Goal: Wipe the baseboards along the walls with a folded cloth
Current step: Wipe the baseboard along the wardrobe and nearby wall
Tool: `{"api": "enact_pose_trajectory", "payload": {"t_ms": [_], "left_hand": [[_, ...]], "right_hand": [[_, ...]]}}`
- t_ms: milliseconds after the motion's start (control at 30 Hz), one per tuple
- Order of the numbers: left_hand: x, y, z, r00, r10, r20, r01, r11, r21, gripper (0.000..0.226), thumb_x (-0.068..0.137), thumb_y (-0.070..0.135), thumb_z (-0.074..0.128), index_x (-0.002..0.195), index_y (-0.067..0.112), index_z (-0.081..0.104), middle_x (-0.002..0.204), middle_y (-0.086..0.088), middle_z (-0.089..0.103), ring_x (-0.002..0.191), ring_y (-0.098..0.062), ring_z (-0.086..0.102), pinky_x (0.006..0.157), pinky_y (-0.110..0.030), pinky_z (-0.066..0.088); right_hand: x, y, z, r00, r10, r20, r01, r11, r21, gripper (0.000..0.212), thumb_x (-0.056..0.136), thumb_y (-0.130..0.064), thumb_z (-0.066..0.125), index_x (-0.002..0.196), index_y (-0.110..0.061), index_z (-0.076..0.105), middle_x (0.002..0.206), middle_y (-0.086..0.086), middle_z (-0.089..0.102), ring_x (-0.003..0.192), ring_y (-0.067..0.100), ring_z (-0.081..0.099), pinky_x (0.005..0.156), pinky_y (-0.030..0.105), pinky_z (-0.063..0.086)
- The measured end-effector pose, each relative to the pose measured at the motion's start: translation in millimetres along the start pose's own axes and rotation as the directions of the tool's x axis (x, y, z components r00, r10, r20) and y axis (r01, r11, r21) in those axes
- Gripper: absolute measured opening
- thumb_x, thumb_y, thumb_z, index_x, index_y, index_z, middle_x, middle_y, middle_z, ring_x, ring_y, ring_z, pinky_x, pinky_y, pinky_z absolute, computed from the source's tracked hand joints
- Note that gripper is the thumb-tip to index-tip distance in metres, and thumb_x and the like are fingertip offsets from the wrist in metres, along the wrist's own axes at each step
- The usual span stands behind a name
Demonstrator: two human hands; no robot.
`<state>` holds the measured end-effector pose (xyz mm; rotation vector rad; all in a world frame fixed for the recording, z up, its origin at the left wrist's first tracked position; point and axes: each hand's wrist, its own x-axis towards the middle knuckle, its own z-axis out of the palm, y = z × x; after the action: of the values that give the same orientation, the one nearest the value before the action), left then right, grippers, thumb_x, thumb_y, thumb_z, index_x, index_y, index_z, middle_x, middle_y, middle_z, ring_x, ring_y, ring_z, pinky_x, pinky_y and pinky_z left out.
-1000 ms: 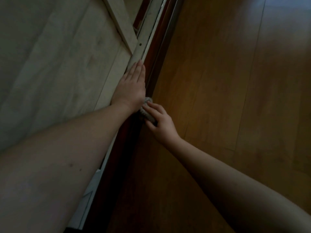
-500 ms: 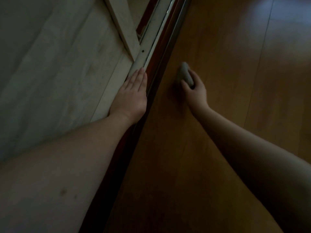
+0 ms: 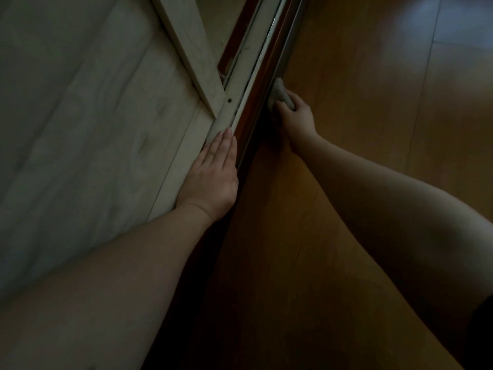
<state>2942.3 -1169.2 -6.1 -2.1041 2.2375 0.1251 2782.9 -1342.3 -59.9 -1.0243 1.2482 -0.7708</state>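
A dark reddish-brown baseboard runs diagonally from the top centre down to the bottom, between a pale panel and the wooden floor. My right hand grips a small folded grey cloth and holds it against the baseboard's floor side. My left hand lies flat with straight fingers on the pale ledge along the top of the baseboard, nearer to me than the cloth. The scene is dim.
A pale wood-grain panel fills the left side, with a slanted pale slat crossing it near the top. Orange-brown wooden floor spreads to the right, with a light glare at the top right.
My right hand with the cloth went from beside my left wrist out over the floor, and is now back at the baseboard, farther along. My left hand has stayed flat on the ledge.
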Motion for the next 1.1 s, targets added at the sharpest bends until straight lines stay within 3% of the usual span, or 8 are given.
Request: {"api": "enact_pose_trajectory", "payload": {"t_ms": [133,333,400,500,667,867,967,1100], "left_hand": [[-0.7,1.2,-1.5,1.0,-0.005,0.003,0.005,1.0,0.019,0.062,0.1,0.031,0.012,0.156,0.006,0.004,0.166,-0.009,-0.002,0.152,-0.017,-0.004,0.124,-0.033,-0.001],[0.6,0.3,-2.1,1.0,-0.016,0.01,0.016,0.999,0.04,0.06,0.103,0.031,0.017,0.156,0.006,0.005,0.166,-0.009,-0.001,0.152,-0.017,-0.003,0.123,-0.032,0.0],[1.8,0.1,-1.8,1.0,-0.02,0.006,0.02,0.999,0.043,0.06,0.103,0.03,0.018,0.156,0.006,0.006,0.166,-0.009,0.0,0.152,-0.017,-0.002,0.123,-0.033,0.002],[1.7,0.0,-0.3,1.0,-0.025,0.007,0.025,0.999,0.038,0.06,0.104,0.031,0.019,0.157,0.007,0.005,0.166,-0.008,0.0,0.152,-0.017,-0.001,0.124,-0.035,0.006],[2.2,-0.7,-0.6,1.0,-0.022,0.004,0.022,0.999,0.041,0.059,0.104,0.031,0.019,0.157,0.006,0.006,0.166,-0.008,0.0,0.152,-0.018,0.0,0.124,-0.037,0.008],[2.7,-1.1,1.6,1.0,-0.026,-0.002,0.027,0.999,0.035,0.06,0.104,0.032,0.019,0.157,0.007,0.006,0.166,-0.008,0.0,0.152,-0.018,0.0,0.124,-0.037,0.008],[4.5,-1.2,0.8,1.0,-0.021,0.0,0.021,0.999,0.03,0.06,0.103,0.031,0.02,0.156,0.005,0.008,0.166,-0.009,0.001,0.152,-0.019,0.001,0.124,-0.037,0.008],[1.2,-2.3,2.5,1.0,-0.013,-0.011,0.014,1.0,0.021,0.062,0.101,0.034,0.011,0.156,0.007,0.006,0.166,-0.008,-0.001,0.152,-0.017,-0.002,0.124,-0.037,0.007]], "right_hand": [[-49.3,22.5,9.1,0.998,-0.03,0.051,0.033,0.998,-0.051,0.055,0.093,-0.029,0.065,0.144,-0.03,0.045,0.133,-0.004,0.058,0.11,0.008,0.063,0.089,0.034,0.058],[-139.4,68.7,33.9,0.995,-0.02,0.102,0.026,0.998,-0.057,0.061,0.085,-0.029,0.075,0.139,-0.041,0.047,0.141,-0.014,0.051,0.108,-0.006,0.055,0.075,0.008,0.051],[-173.5,84.5,44.1,0.993,-0.009,0.115,0.014,0.999,-0.041,0.061,0.086,-0.026,0.075,0.138,-0.042,0.048,0.143,-0.012,0.05,0.114,-0.003,0.055,0.083,0.009,0.051],[-221.4,101.4,61.9,0.995,0.006,0.1,-0.006,1.0,-0.003,0.058,0.087,-0.021,0.073,0.136,-0.043,0.049,0.143,-0.013,0.05,0.123,0.002,0.053,0.1,0.027,0.051],[-269.3,107.5,81.1,0.994,0.067,0.092,-0.07,0.997,0.037,0.053,0.089,-0.022,0.069,0.136,-0.039,0.052,0.145,-0.013,0.049,0.131,0.004,0.047,0.109,0.037,0.045],[-276.8,114.5,61.1,0.967,0.017,0.254,-0.004,0.999,-0.048,0.039,0.086,-0.027,0.067,0.123,-0.039,0.062,0.128,-0.017,0.057,0.116,0.002,0.057,0.096,0.033,0.055],[-223.4,101.9,41.5,0.995,0.054,0.087,-0.06,0.996,0.062,0.036,0.09,-0.026,0.064,0.12,-0.044,0.059,0.119,-0.014,0.061,0.105,0.007,0.064,0.082,0.027,0.059],[-110.8,62.7,8.2,0.986,-0.031,-0.165,0.024,0.999,-0.04,0.053,0.094,-0.027,0.06,0.144,-0.032,0.044,0.137,-0.008,0.053,0.113,0.005,0.056,0.087,0.024,0.052]]}}
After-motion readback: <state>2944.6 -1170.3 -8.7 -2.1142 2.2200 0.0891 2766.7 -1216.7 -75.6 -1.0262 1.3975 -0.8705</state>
